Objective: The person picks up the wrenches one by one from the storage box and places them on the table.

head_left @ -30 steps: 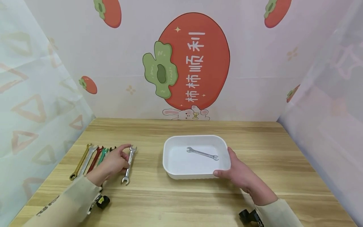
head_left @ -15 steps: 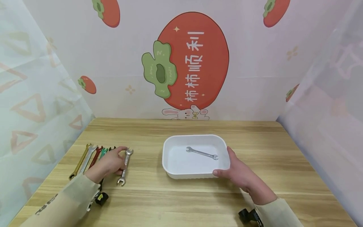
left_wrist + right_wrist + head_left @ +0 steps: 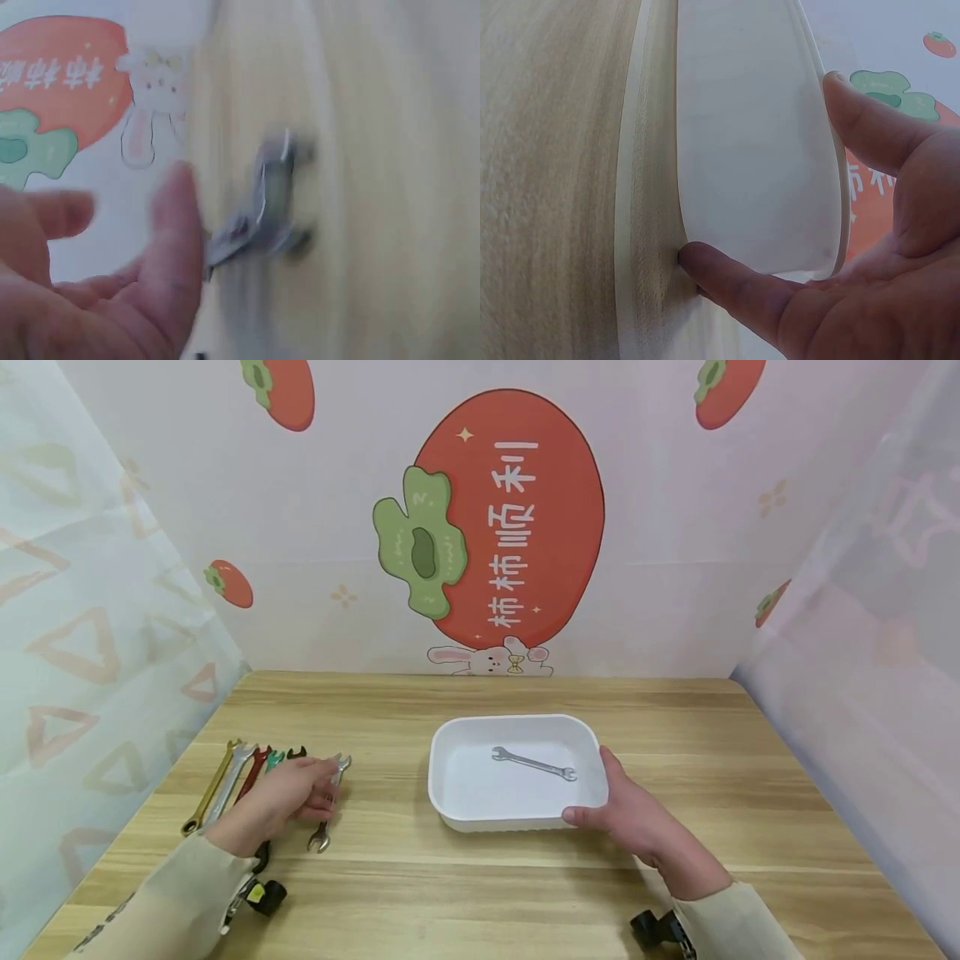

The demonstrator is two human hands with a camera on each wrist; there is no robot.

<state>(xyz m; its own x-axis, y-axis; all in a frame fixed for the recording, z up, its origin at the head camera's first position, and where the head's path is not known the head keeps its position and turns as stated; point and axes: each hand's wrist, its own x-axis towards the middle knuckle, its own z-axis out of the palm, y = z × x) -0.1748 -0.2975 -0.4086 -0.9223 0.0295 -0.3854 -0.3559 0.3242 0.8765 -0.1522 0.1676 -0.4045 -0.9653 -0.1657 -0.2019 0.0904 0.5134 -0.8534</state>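
My left hand (image 3: pixel 288 793) is at a silver open-end wrench (image 3: pixel 320 838) on the left part of the table, partly covering its shaft. In the left wrist view, the thumb and fingers stand apart, and the blurred wrench (image 3: pixel 274 199) shows beyond one finger, not between them. My right hand (image 3: pixel 630 810) holds a white plastic box (image 3: pixel 502 825) by its right front corner. Thumb on the rim and a finger low at the base appear in the right wrist view, along the box wall (image 3: pixel 757 135). A smaller silver double-ended wrench (image 3: pixel 534 764) lies inside the box.
Left of my left hand a row of wrenches lies on the wooden table (image 3: pixel 450 893): a gold one (image 3: pixel 213 787), a silver one (image 3: pixel 228 783), a red one (image 3: pixel 253 772), a green one (image 3: pixel 274 760) and a black one (image 3: pixel 297 752). Printed cloth walls (image 3: pixel 660 568) enclose the table.
The silver wrench shifted slightly left with my left hand, then stayed nearly in place while the hand moved a little left and its fingers loosened. My right hand and the box stay put.
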